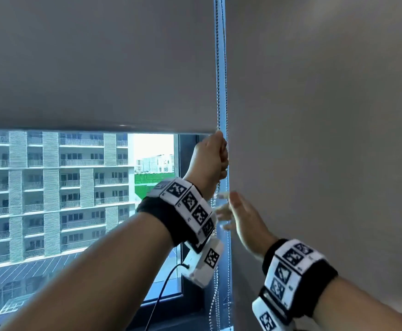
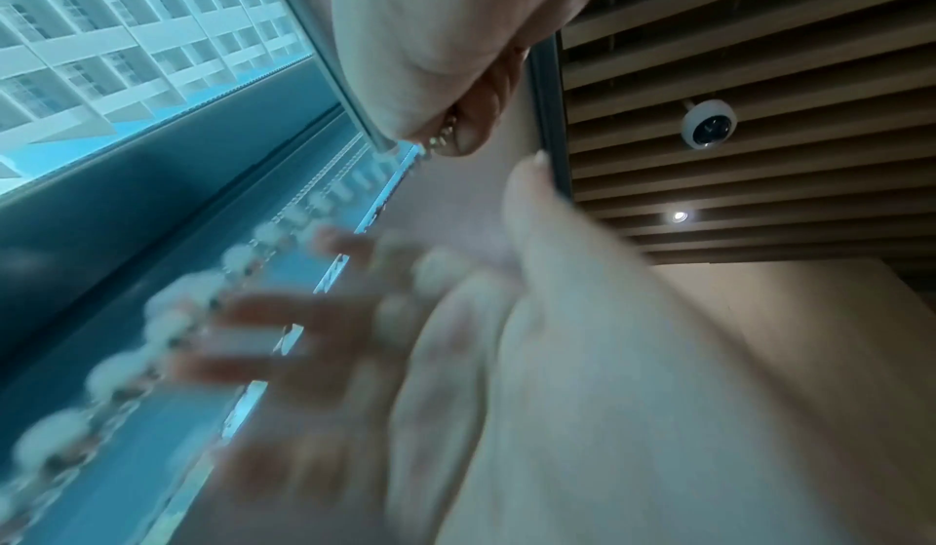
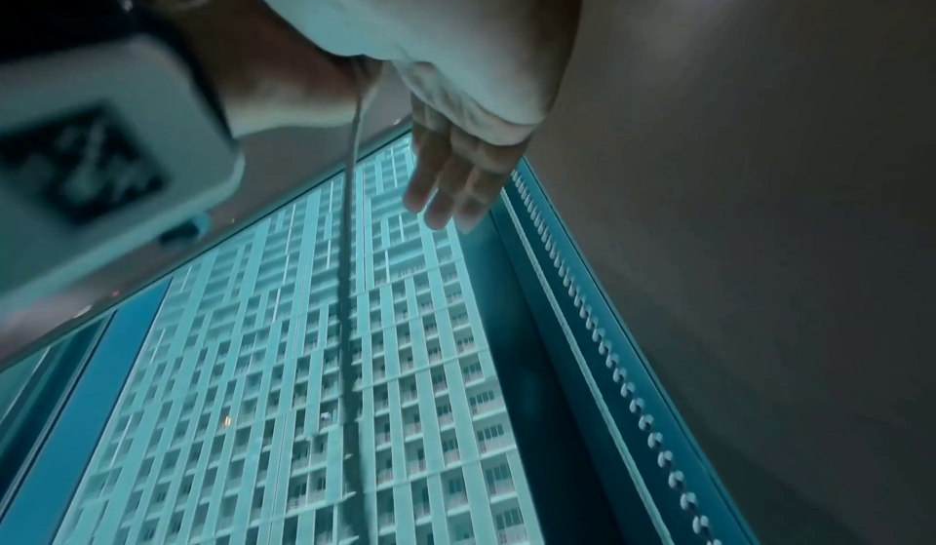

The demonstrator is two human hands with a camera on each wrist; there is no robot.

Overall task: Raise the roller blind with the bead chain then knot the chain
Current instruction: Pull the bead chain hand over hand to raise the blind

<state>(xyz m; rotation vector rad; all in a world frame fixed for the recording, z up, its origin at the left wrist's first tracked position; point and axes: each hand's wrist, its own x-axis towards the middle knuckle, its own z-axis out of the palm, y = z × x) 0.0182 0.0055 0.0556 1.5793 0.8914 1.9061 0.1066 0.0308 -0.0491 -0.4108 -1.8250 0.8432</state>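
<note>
A grey roller blind (image 1: 99,68) covers the upper part of the window, its bottom rail (image 1: 99,127) partway up. The bead chain (image 1: 218,68) hangs in two strands along the blind's right edge. My left hand (image 1: 213,156) is raised just under the rail and grips one strand in a fist; beads (image 2: 440,137) show under the fist (image 2: 430,53). My right hand (image 1: 238,211) is lower, fingers (image 3: 445,185) straight and spread beside the chain (image 3: 349,293), holding nothing. It looks blurred in the left wrist view.
A second grey blind (image 1: 314,115) hangs fully down to the right of the chain. The dark window frame (image 1: 188,283) and sill are below. A black cable (image 1: 161,292) trails from my left wrist device. A dome camera (image 2: 708,124) sits on the slatted ceiling.
</note>
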